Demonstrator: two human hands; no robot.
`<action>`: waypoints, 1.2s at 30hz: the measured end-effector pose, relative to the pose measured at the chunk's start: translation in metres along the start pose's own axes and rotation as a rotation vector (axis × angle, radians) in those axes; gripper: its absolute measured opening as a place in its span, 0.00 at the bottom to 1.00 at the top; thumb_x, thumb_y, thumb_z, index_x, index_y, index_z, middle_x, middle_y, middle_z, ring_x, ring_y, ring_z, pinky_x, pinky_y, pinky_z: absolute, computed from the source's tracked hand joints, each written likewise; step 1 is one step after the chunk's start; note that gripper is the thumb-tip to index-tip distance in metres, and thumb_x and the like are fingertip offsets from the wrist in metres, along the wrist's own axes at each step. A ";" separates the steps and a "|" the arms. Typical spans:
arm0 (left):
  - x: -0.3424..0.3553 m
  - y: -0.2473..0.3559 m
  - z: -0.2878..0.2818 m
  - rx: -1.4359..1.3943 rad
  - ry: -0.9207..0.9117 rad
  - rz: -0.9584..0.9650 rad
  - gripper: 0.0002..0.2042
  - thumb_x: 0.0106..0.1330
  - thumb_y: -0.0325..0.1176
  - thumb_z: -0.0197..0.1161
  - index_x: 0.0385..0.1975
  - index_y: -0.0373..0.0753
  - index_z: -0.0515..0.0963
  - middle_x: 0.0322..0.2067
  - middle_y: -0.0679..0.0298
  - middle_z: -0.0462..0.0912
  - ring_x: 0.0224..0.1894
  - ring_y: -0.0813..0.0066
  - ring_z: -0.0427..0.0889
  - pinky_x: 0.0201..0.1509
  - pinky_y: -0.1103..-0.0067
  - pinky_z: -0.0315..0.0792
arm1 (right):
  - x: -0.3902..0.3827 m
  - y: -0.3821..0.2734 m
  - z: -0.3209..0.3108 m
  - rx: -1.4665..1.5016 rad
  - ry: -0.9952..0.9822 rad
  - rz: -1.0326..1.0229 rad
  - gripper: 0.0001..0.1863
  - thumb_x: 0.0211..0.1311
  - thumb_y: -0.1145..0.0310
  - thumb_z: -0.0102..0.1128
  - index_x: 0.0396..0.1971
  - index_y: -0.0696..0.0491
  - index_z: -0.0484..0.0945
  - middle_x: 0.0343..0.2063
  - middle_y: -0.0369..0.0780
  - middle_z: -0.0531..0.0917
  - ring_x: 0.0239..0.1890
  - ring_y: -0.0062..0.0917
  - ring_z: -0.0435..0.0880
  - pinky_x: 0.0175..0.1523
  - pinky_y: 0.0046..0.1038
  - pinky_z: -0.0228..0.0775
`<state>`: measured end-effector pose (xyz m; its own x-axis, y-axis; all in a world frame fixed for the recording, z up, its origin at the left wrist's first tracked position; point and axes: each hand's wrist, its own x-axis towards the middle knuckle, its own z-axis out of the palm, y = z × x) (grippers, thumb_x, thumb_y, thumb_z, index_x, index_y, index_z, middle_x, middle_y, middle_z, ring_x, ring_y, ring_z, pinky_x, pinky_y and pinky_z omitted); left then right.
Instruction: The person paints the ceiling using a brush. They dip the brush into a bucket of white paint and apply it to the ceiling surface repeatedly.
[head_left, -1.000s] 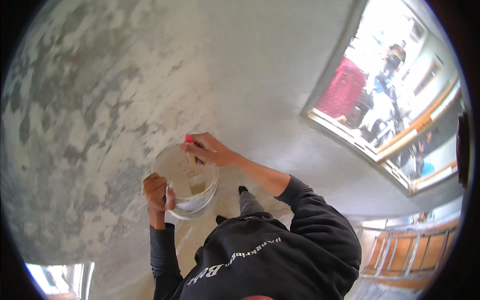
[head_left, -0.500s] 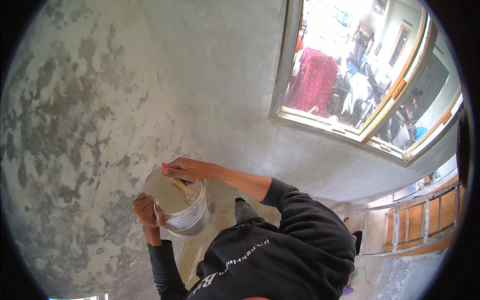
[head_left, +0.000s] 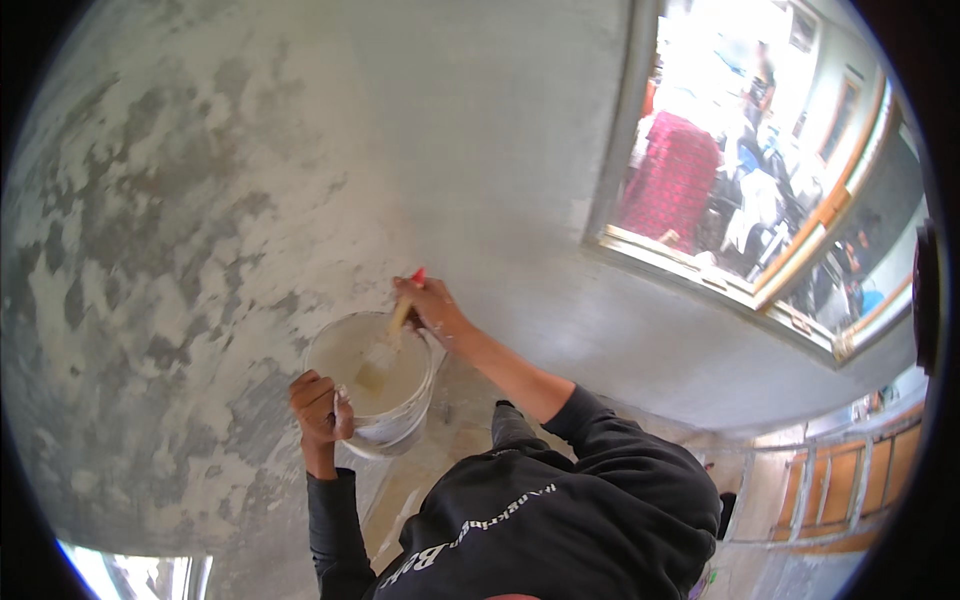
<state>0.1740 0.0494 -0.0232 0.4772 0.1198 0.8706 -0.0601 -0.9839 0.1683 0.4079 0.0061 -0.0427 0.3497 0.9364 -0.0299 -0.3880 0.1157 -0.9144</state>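
Head view shows the right hand [head_left: 432, 305] gripping a paintbrush [head_left: 385, 355] dipped in the white bucket [head_left: 375, 385], left hand [head_left: 318, 405] clasping its rim, while the wall [head_left: 180, 260] is patchily coated, much left bare.

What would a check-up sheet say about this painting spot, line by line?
Surface: grey wall, patchy with pale blotches on the left.
Job's things: white bucket of pale paint; brush with its bristles dipped inside.
Clutter: nothing seen.
Hands: left hand grips the bucket rim; right hand holds the brush handle.
Cables: nothing seen.
Surroundings: window at upper right; wooden railing at lower right.
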 end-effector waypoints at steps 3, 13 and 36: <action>0.003 -0.004 -0.013 0.031 -0.034 0.018 0.09 0.39 0.26 0.55 0.06 0.39 0.61 0.08 0.65 0.60 0.09 0.68 0.54 0.16 0.74 0.51 | 0.002 0.010 -0.006 0.206 0.003 0.090 0.17 0.64 0.57 0.56 0.25 0.57 0.73 0.18 0.37 0.75 0.19 0.20 0.72 0.25 0.24 0.64; 0.021 -0.006 -0.053 0.088 0.157 -0.022 0.12 0.45 0.30 0.55 0.05 0.36 0.61 0.09 0.63 0.61 0.09 0.68 0.53 0.16 0.76 0.52 | 0.011 0.002 0.019 0.727 -0.161 0.170 0.08 0.63 0.67 0.51 0.25 0.54 0.71 0.21 0.37 0.75 0.21 0.22 0.73 0.26 0.20 0.67; 0.032 0.002 -0.084 0.176 0.031 0.036 0.13 0.39 0.25 0.56 0.05 0.39 0.57 0.08 0.66 0.56 0.10 0.68 0.50 0.17 0.77 0.51 | 0.008 -0.063 0.067 -0.226 -0.459 -0.420 0.11 0.63 0.67 0.59 0.26 0.56 0.70 0.24 0.39 0.76 0.23 0.24 0.76 0.28 0.26 0.66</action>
<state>0.1156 0.0629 0.0437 0.4499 0.0856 0.8890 0.0788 -0.9953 0.0560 0.3780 0.0284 0.0419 0.0141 0.8786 0.4774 -0.0920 0.4765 -0.8743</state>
